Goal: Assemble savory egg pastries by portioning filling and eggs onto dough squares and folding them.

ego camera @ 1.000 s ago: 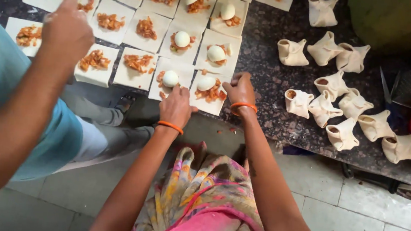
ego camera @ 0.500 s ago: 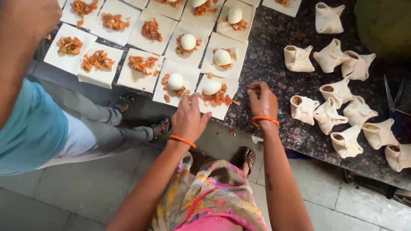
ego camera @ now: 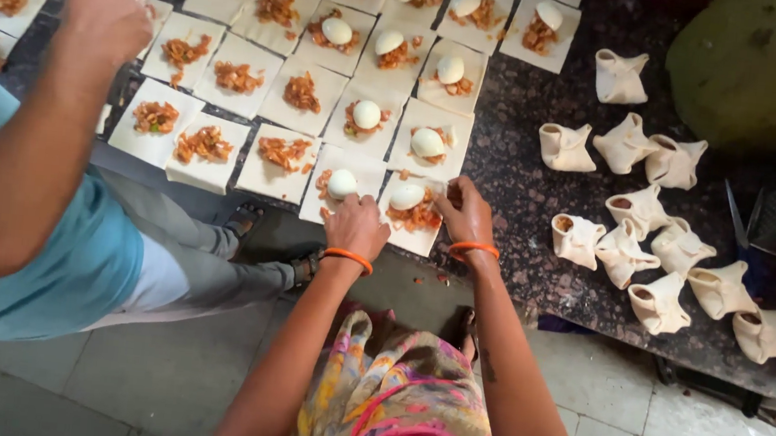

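- The left hand (ego camera: 356,227) is laid at the near edge of the counter (ego camera: 524,184), fingers curled together and pressed on the near rim of a dough square (ego camera: 340,206); nothing is clamped.
- The right hand (ego camera: 466,214) is set just right of it, with fingers bunched on the right edge of the next square (ego camera: 411,225), which is pinched at its corner. Whether the edge is lifted cannot be told.
- An orange bangle (ego camera: 347,257) is worn on the left wrist, and another (ego camera: 472,249) on the right.
- Each of the two squares is topped with reddish filling and an egg half (ego camera: 406,196); the filling lies just beyond the fingertips, between the two hands.
- More squares are spread in rows to the left and far side, some with filling only, some with egg.
- Folded parcels (ego camera: 640,212) are grouped on the right of the counter, well apart from both hands.
- A co-worker's hand (ego camera: 104,11) is held closed above the far-left squares; what it holds cannot be told. The arm and a teal shirt (ego camera: 69,282) are seen at the left.
- A green bundle (ego camera: 763,65) is placed at the far right.
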